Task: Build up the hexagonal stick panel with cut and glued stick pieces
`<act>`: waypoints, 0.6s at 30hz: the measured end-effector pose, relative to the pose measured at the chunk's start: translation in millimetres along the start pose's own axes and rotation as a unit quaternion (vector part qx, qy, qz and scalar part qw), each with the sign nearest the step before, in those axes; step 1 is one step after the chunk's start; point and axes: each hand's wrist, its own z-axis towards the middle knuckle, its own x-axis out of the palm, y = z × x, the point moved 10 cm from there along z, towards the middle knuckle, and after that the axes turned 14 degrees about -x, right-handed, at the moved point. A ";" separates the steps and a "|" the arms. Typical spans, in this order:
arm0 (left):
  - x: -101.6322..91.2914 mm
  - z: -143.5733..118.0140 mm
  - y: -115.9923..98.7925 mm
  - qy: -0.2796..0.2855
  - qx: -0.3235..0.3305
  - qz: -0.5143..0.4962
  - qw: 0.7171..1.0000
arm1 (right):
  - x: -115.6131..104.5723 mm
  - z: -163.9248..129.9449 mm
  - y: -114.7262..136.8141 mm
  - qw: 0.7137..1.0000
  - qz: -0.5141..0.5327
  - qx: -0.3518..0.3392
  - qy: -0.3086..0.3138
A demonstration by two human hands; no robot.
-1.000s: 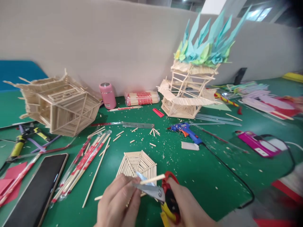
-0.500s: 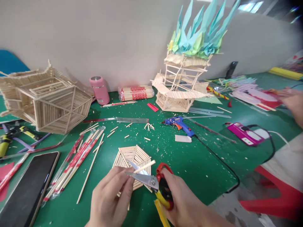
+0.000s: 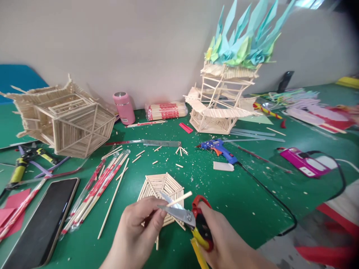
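Note:
Between the thumb and fingers of my left hand [image 3: 140,228] is a thin wooden stick [image 3: 183,197], its free end pointing right. My right hand [image 3: 224,235] grips a pair of scissors [image 3: 182,215] with red, black and yellow handles. The scissor blades are parted, with the stick lying between them. Beneath both hands lies a hexagonal panel of wooden sticks [image 3: 161,183] on the green table, partly hidden by my left hand and the blades.
Left are a phone [image 3: 42,224], wrapped stick bundles [image 3: 97,190] and a stick-built house [image 3: 78,123]. A pink bottle [image 3: 123,108] stands behind. Rightward lie a blue glue gun [image 3: 217,148], its black cord and a magenta box [image 3: 305,162]. A stick tower [image 3: 218,101] bears paper leaves.
The view has shifted a little, so most things appear farther right. The co-worker's hand at the right has left the view. My grip on stick and scissors looks the same.

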 end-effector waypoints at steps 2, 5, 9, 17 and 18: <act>-5.5 -7.2 -16.3 -0.068 0.083 0.072 0.992 | -5.2 3.3 7.4 1.000 0.014 -0.013 -0.012; -9.6 -8.3 -24.3 -0.062 0.113 0.066 0.989 | -12.1 6.1 15.8 0.999 0.002 -0.038 -0.031; 4.3 2.6 0.2 0.103 -0.027 -0.047 0.993 | -6.1 3.9 14.0 0.998 -0.032 -0.052 -0.013; -18.1 -6.6 1.5 -0.104 0.013 -0.016 0.994 | -5.4 9.1 9.2 1.000 0.015 -0.012 -0.009; -19.7 -8.3 -2.9 -0.117 0.033 0.004 0.993 | -5.2 10.3 10.5 1.000 0.022 -0.014 -0.006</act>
